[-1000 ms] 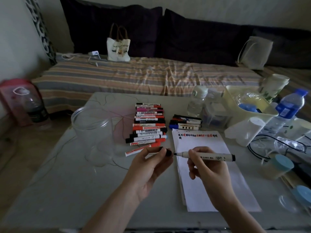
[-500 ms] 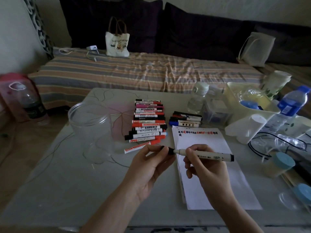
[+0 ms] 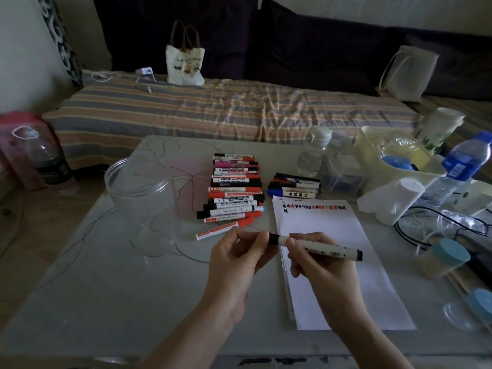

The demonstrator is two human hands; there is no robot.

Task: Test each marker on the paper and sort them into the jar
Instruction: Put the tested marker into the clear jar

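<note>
My right hand [image 3: 316, 259] grips a white-barrelled black marker [image 3: 327, 249] held level above the left edge of the paper stack [image 3: 343, 265]. My left hand [image 3: 239, 257] pinches the marker's black cap [image 3: 271, 237], which sits on the marker's tip end. The paper carries a row of red and dark test marks along its top. A row of several markers [image 3: 234, 193] lies in the table's middle, and a smaller group of markers [image 3: 294, 187] lies just above the paper. A clear plastic jar [image 3: 141, 198] stands open to the left.
At the right stand a cream basket [image 3: 399, 166], water bottles [image 3: 463, 166], a small clear bottle [image 3: 312, 153], blue-lidded jars [image 3: 444, 258] and black cables [image 3: 436, 222]. A striped sofa with a tote bag [image 3: 186, 63] runs behind the table. A red container [image 3: 29, 153] sits on the floor at left.
The cap in my left hand has closed the gap to the marker's tip and now sits on it. Both hands stay above the paper's left edge.
</note>
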